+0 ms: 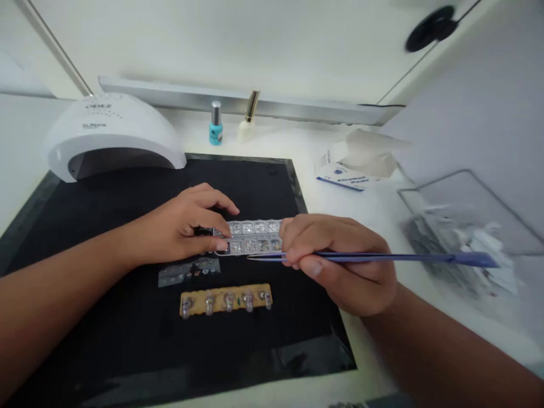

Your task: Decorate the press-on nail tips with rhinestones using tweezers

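My left hand (pixel 187 224) grips the left end of a clear compartment case (pixel 250 237) between thumb and fingers. Small shiny stones fill many of its little compartments. Blue tweezers (pixel 374 258) are held in my right hand (pixel 340 260), their thin tips pointing left along the case's near edge. Fingers of that hand also rest at the case's right end and hide it. In front of the case lies a tan strip (pixel 217 300) bearing several glittery nail tips (pixel 229 301). A small clear sheet with little decorations (pixel 187 272) lies below my left hand.
A black mat (pixel 127 340) lies under the work. A white nail lamp (pixel 114 130) stands at the back left. Behind the mat stand a turquoise polish bottle (pixel 216 127) and a cream one (pixel 247 124). An alcohol pad box (pixel 348 170) and a wire basket (pixel 467 238) are at right.
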The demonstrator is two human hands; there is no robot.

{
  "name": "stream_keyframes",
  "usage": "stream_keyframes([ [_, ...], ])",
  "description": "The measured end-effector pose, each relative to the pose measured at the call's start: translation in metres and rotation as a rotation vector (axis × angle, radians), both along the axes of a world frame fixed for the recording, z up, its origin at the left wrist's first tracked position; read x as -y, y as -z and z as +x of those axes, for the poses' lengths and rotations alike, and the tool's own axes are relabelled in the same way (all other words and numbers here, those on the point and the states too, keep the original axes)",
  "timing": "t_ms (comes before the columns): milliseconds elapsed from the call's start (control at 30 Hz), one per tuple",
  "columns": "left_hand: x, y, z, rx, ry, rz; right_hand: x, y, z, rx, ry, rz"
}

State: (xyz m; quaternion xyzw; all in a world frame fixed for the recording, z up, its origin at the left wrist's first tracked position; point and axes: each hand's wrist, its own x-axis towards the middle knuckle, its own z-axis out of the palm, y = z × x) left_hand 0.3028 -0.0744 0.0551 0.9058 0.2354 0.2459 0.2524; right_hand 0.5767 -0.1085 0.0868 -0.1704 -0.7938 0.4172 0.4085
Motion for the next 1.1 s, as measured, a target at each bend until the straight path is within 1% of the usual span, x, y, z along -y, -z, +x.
stream_keyframes([
  [133, 0.008, 0.002, -0.001, -0.062, 0.021, 0.019, 0.017, -0.019, 0.014, -0.025, 0.035, 0.003],
  [200, 0.010, 0.004, -0.001, -0.062, 0.023, 0.021, 0.024, -0.023, 0.021, -0.006, 0.028, -0.005],
  [267, 0.011, 0.004, 0.000, -0.053, 0.026, 0.019, 0.028, -0.019, 0.027, 0.011, -0.003, -0.015],
  [367, 0.011, 0.004, 0.000, -0.052, 0.035, 0.028, 0.031, -0.003, 0.032, -0.009, -0.056, -0.026],
  [467, 0.010, 0.003, 0.000, -0.056, 0.042, 0.043, 0.030, 0.012, 0.033, -0.073, -0.048, -0.049],
  [533, 0.010, 0.002, 0.000, -0.048, 0.046, 0.043, 0.028, 0.018, 0.032, -0.100, -0.057, -0.077],
  [667, 0.010, 0.002, -0.001, 0.007, 0.045, 0.014, 0.025, 0.021, 0.030, -0.112, -0.098, -0.100],
  [800, 0.009, 0.001, -0.001, -0.040, 0.036, -0.003, 0.027, 0.024, 0.028, -0.066, -0.099, -0.076],
  [900, 0.011, 0.000, -0.001, -0.048, 0.029, -0.013, 0.026, 0.027, 0.028, -0.082, -0.082, -0.083],
  [1000, 0.011, 0.000, -0.001, -0.054, 0.018, -0.031, 0.023, 0.029, 0.028, -0.104, -0.122, -0.056],
  [1100, 0.008, -0.001, -0.003, -0.053, 0.028, -0.031, 0.023, 0.028, 0.030, -0.069, -0.130, -0.025],
])
